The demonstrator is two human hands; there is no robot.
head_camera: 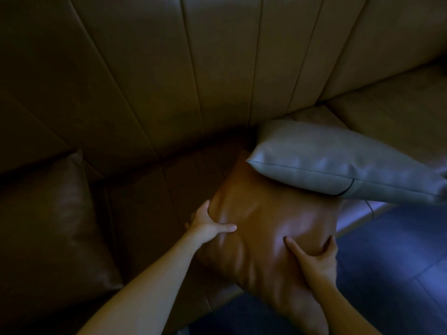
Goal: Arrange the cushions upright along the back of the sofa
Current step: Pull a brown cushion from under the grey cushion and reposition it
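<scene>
Grip: your left hand (pixel 208 226) and right hand (pixel 314 256) each clamp a side of the brown cushion (pixel 266 228), thumbs on top, so you can tip it up.
Where it is: the brown cushion lies on the sofa (pixel 169 68) seat, its far corner under the grey cushion (pixel 338 160).
Look: smooth, leather-like, creased where you squeeze.
Grey cushion: lying tilted, not yet upright.
Dark cushion (pixel 55 226): at the left end.
</scene>
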